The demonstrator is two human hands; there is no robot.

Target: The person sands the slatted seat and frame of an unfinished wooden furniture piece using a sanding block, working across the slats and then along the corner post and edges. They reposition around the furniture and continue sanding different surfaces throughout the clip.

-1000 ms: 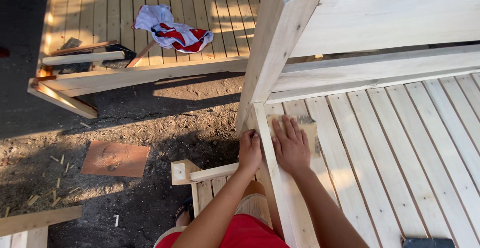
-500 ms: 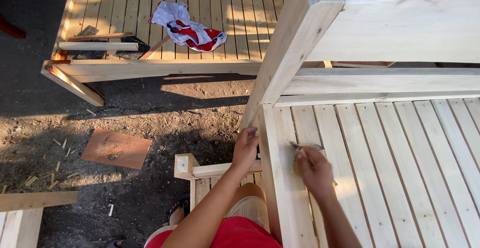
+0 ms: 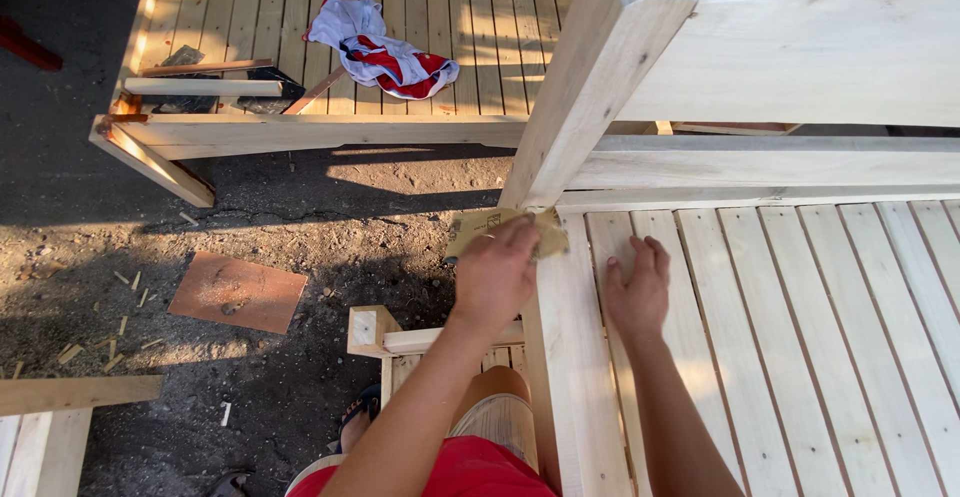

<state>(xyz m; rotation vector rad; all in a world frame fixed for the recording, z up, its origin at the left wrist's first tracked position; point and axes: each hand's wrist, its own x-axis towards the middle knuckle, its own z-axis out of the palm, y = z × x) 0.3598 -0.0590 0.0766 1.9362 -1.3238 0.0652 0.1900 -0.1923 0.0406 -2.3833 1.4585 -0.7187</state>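
The left hand (image 3: 497, 275) is closed on a tan sheet of sandpaper (image 3: 478, 229), pressing it against the pale wooden frame rail (image 3: 572, 357) right at the foot of the slanted post (image 3: 590, 77). The sandpaper sticks out from under the fingers toward 11 o'clock. The right hand (image 3: 637, 292) lies at 3 o'clock of the left, close beside it, fingers loosely spread and flat on the slatted deck (image 3: 800, 337), gripping nothing. At 9 o'clock of the left hand, on the dirt, lies a brown board scrap (image 3: 237, 292). At 11 o'clock, well away, a white and red cloth (image 3: 380, 52) rests on another slatted frame (image 3: 300, 132).
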